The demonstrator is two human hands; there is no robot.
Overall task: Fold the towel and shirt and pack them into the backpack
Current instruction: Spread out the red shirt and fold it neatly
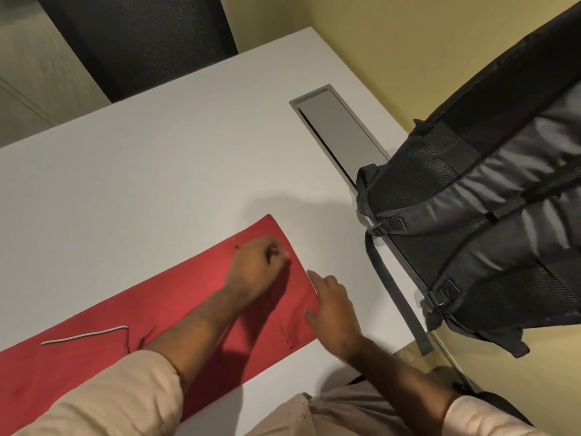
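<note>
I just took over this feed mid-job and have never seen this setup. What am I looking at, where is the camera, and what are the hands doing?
There is no machine here: a person works bare-handed, and the single picture comes from a camera on their head, looking down. On the white table lies a red shirt, folded into a long strip. The left hand pinches the cloth near its far end; the right hand rests open at the shirt's edge. A black backpack sits at the table's right edge. No towel is in view.
</note>
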